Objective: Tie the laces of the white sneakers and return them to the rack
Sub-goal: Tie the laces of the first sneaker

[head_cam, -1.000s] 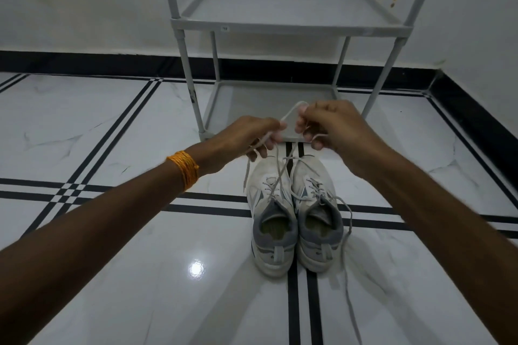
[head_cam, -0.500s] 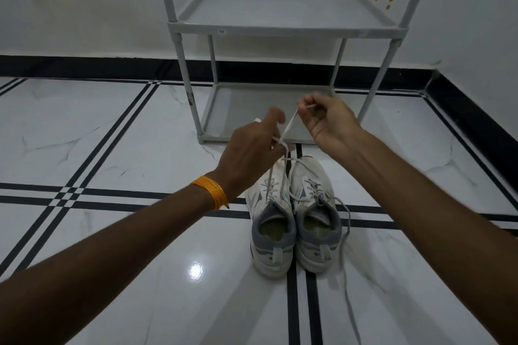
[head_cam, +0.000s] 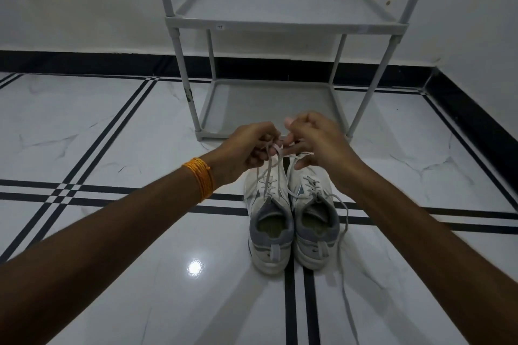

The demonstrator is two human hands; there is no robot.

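Two white sneakers with grey heels stand side by side on the floor, toes toward the rack: the left sneaker (head_cam: 267, 232) and the right sneaker (head_cam: 314, 230). My left hand (head_cam: 246, 148) and my right hand (head_cam: 314, 143) meet just above the toes, both pinching the left sneaker's laces (head_cam: 269, 173), which rise taut from its eyelets to my fingers. The right sneaker's lace (head_cam: 343, 238) lies loose, trailing over its side and down across the floor toward me. The grey two-shelf rack (head_cam: 283, 26) stands behind the shoes with nothing on either shelf.
The floor (head_cam: 112, 134) is glossy white marble with black stripe lines and a bright light reflection. A black skirting band (head_cam: 84, 63) runs along the white wall with orange decals. An orange thread band (head_cam: 200, 179) circles my left wrist.
My hands have come back together and dropped closer to the sneaker toes; half a second ago they were higher and apart, with the lace stretched between them.
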